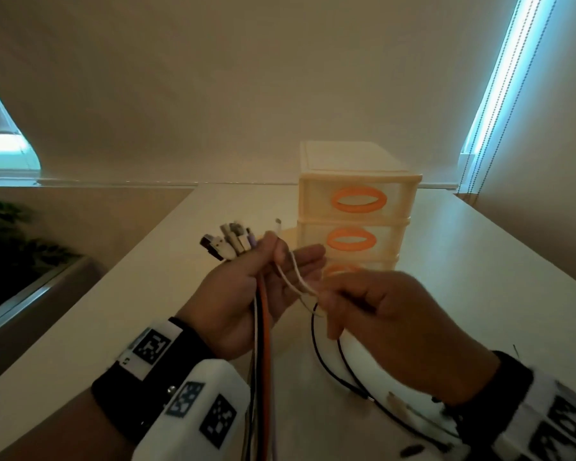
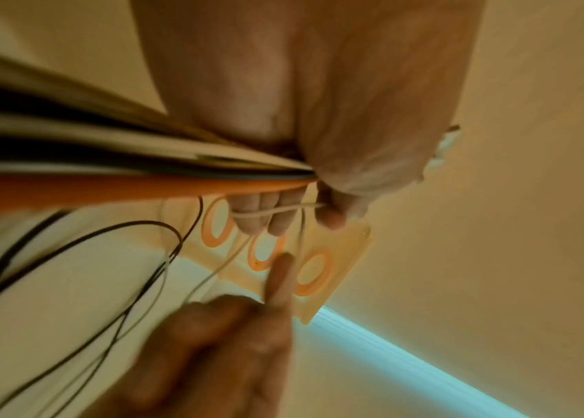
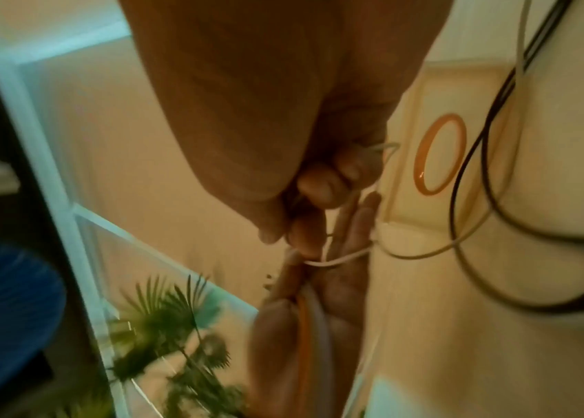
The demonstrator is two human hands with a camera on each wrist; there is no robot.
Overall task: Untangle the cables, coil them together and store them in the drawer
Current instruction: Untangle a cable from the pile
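1. While the left hand point(image 1: 246, 287) keeps a clenched grip on a bundle of cables point(image 1: 261, 327) with their connector ends point(image 1: 228, 242) gathered and sticking up past the thumb, the job looks to be only in its early sorting stage.
2. That bundle, which includes an orange cable point(image 2: 140, 188) plus white and dark ones, hangs from the fist down past the wrist, above the bench point(image 1: 479, 261).
3. A thin white cable point(image 1: 295, 279) loops from the left fingers point(image 2: 265, 212) across to the right hand point(image 1: 389, 324), whose grip pinches it between thumb and fingertips; I judge this strand is being worked free of the rest.
4. Thin black cables point(image 1: 330, 367) trail in loose loops from the right hand down onto the bench, so untangling is not finished.
5. No coil has been formed yet, judging by the slack loops.
6. All three drawers of the small plastic drawer unit point(image 1: 356, 207), standing on the bench just behind the hands, appear closed, so storing is still ahead.
7. The right hand partly covers the bottom drawer.
8. Cable lower ends run out of the head view, and how many strands there are cannot be counted.
9. Both wrist views are blurred, so the exact crossing of the strands is unclear.
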